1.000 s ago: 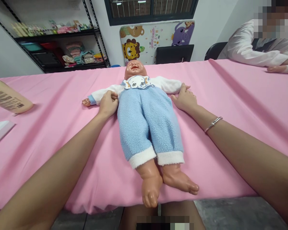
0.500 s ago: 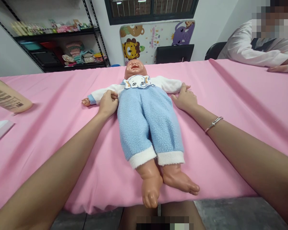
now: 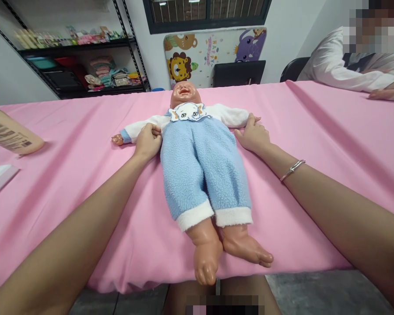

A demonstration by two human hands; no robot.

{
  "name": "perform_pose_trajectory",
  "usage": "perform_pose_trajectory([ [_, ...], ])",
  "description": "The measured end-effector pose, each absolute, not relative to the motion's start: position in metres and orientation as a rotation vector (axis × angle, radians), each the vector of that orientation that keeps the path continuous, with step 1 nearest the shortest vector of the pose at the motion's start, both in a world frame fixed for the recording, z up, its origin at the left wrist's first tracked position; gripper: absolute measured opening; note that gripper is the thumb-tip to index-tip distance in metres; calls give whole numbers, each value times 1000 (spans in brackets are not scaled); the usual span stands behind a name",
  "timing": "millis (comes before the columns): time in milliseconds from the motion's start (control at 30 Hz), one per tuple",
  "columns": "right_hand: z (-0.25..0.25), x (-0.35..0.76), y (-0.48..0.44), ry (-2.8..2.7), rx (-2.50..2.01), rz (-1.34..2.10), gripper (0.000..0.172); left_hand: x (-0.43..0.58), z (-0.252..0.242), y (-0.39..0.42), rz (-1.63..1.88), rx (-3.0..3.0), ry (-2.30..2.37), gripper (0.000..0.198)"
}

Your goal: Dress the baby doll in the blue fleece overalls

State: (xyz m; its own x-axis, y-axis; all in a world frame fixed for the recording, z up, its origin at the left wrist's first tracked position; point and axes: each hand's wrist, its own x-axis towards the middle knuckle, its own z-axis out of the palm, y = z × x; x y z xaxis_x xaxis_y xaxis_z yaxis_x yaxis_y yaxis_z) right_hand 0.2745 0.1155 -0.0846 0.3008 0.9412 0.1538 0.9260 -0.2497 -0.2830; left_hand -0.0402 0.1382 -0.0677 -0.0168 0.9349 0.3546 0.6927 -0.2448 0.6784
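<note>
To my right, a co-worker in a long-sleeved white shirt [image 3: 328, 61] has shifted slightly leftward in my view, while that person's bare lower hand [image 3: 388, 94] has slid slightly farther right.

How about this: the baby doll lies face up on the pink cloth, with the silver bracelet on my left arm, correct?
Not the left: the silver bracelet is on your right arm, as the head view shows. The baby doll does lie face up on the pink cloth.
</note>
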Motion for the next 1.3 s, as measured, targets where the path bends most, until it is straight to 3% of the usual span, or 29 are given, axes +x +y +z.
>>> perform_pose_trajectory([
  [1200, -86, 278, 116, -1692, -2225, 69, 82, -40, -66, 137, 1126, 1926, 1718, 17],
  [1300, -89, 274, 122, -1681, -2126, 54, 70, -29, -61, 131, 1187, 1825, 1756, 4],
])
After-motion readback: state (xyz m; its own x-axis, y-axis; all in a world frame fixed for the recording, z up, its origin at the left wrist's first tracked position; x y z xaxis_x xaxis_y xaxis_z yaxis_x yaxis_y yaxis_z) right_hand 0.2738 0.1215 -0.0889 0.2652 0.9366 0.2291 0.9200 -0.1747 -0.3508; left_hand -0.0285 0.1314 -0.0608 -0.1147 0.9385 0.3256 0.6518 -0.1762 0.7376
